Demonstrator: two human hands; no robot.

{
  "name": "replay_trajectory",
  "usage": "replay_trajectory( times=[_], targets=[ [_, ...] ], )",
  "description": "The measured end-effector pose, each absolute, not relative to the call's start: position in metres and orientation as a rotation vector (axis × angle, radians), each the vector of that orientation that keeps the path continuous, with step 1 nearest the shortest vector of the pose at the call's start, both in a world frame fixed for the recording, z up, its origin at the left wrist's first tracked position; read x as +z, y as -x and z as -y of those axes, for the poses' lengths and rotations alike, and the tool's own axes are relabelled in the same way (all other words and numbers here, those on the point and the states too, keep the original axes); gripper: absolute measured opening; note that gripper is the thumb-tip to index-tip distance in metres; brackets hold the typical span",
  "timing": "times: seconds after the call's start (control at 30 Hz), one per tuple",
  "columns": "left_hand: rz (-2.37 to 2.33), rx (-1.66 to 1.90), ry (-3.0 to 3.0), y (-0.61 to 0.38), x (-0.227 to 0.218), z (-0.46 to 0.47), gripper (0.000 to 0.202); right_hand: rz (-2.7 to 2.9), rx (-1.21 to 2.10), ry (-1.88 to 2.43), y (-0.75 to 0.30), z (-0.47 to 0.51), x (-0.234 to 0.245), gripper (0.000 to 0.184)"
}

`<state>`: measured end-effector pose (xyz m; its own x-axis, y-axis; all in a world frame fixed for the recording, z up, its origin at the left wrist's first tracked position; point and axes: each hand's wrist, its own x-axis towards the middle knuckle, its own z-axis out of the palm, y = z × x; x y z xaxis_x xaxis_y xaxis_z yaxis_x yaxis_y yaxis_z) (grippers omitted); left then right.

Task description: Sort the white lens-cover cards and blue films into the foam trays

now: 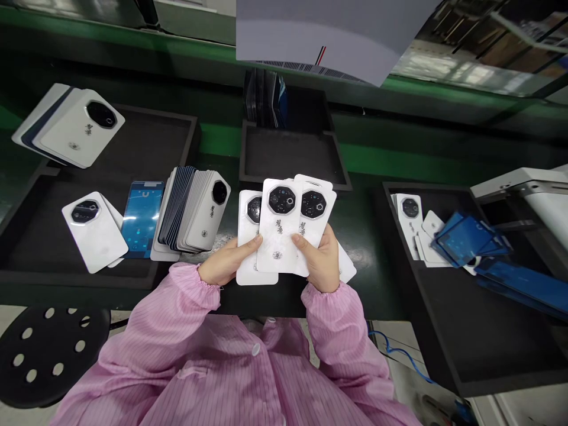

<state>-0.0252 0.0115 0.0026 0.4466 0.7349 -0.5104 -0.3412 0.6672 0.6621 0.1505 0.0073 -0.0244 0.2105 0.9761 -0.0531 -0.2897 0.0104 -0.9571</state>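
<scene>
Both hands hold white phone back covers (279,242), fanned out upright in front of me, each with a black eight-sided camera patch and dark printed characters. My left hand (226,260) grips the left part of the fan, thumb on the front cover's edge and fingers hidden behind. My right hand (323,257) closes round the right-hand covers, its thumb lying across their faces. Another white cover (347,263) shows partly behind my right hand. Left of my left hand stands a leaning row of white and dark-blue covers (190,207).
On the left black tray (53,236) lie white covers (95,234), a blue-filmed panel (143,219) and a stack (73,125). A rear tray (290,155) holds dark panels (265,97). The right tray (483,337) carries white covers and blue-filmed panels (461,239). A white board (328,29) hangs overhead.
</scene>
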Motion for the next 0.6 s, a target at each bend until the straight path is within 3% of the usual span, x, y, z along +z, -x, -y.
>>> replay_trajectory(
  times=[0.47, 0.6],
  targets=[
    [-0.809, 0.683, -0.568, 0.028, -0.006, -0.01, 0.043, 0.833, 1.179, 1.153, -0.151, -0.008, -0.026, 0.046],
    [-0.849, 0.794, -0.747, 0.027, -0.013, -0.008, 0.043, 0.748, 0.973, 1.228, -0.161, -0.005, -0.014, 0.04]
  ],
)
